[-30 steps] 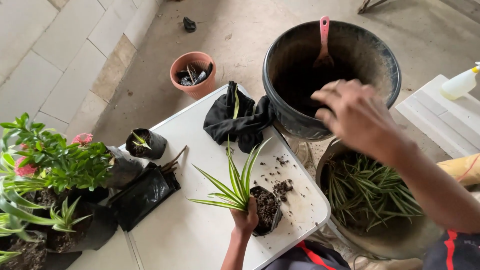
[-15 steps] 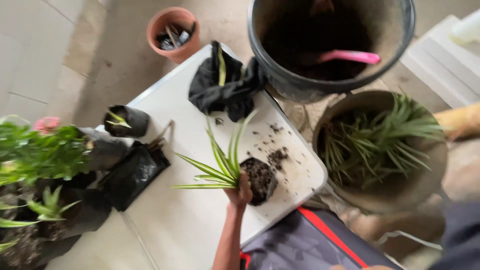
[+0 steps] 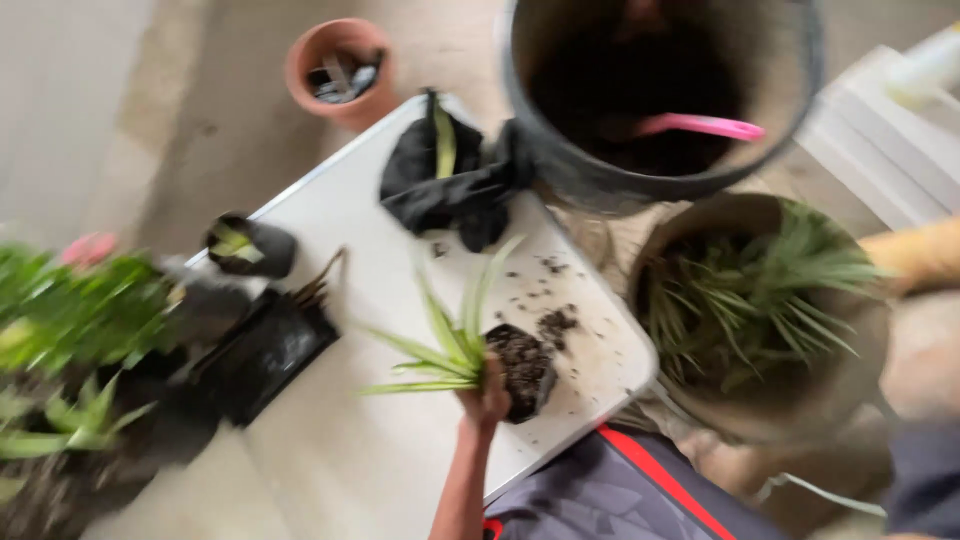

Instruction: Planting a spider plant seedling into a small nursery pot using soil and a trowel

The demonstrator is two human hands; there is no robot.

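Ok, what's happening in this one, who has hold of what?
A person's left hand grips a small green seedling by its base on a white table, its soil ball resting on the tabletop with loose soil scattered beside it. The right hand is out of view. Above the table stands a big black tub with a pink trowel inside, next to a round pot of grassy plants. Empty black grow bags lie on the table.

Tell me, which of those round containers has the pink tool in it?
The big black bucket at the top: a pink-handled tool lies inside. The terracotta pot holds dark bits; the brown tub holds green plants.
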